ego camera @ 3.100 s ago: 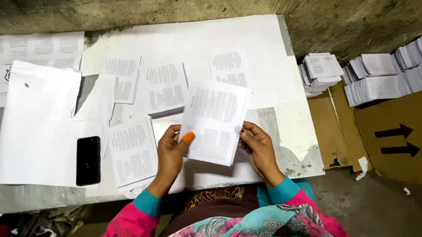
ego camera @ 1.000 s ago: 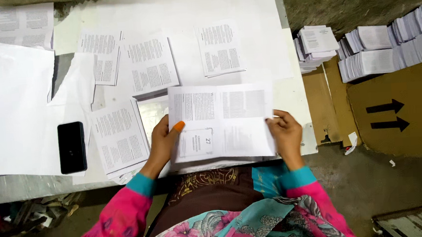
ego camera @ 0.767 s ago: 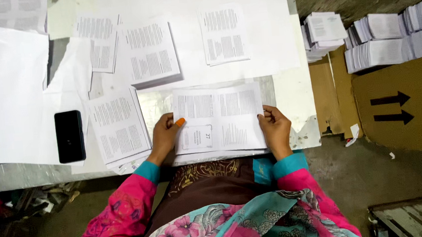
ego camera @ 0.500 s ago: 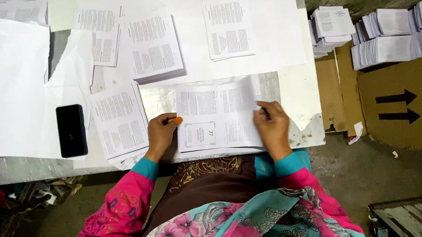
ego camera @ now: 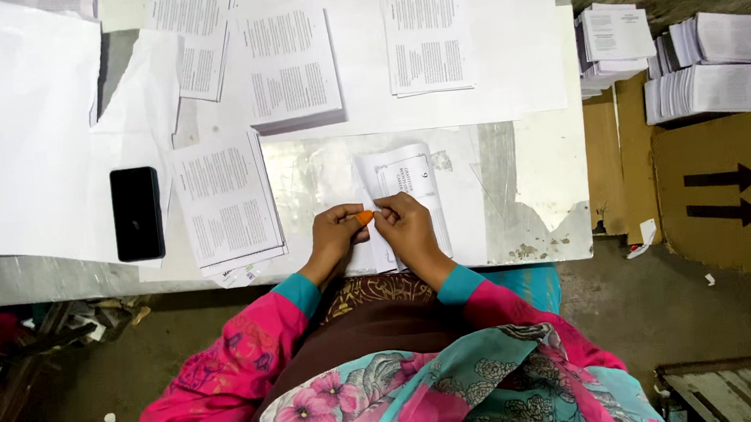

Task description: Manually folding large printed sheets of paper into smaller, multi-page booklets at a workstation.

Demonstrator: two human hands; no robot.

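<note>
Grey concrete floor and flattened brown cardboard lie to the right of the white-topped bench; seen from the head camera, the printed sheet that lay spread open between the hands half a second ago is now a folded sheet, narrow and lying flat on the bench's near middle, so the fold appears made and is being pressed; the left hand, an orange cap on one finger, and the right hand meet at its left edge, fingers pinching down on the paper, wrists low, forearms angled in from the pink sleeves; stacks of printed leaflets lie beyond, another stack just left of the hands, a black phone further left; bundled booklets sit off the bench.
</note>
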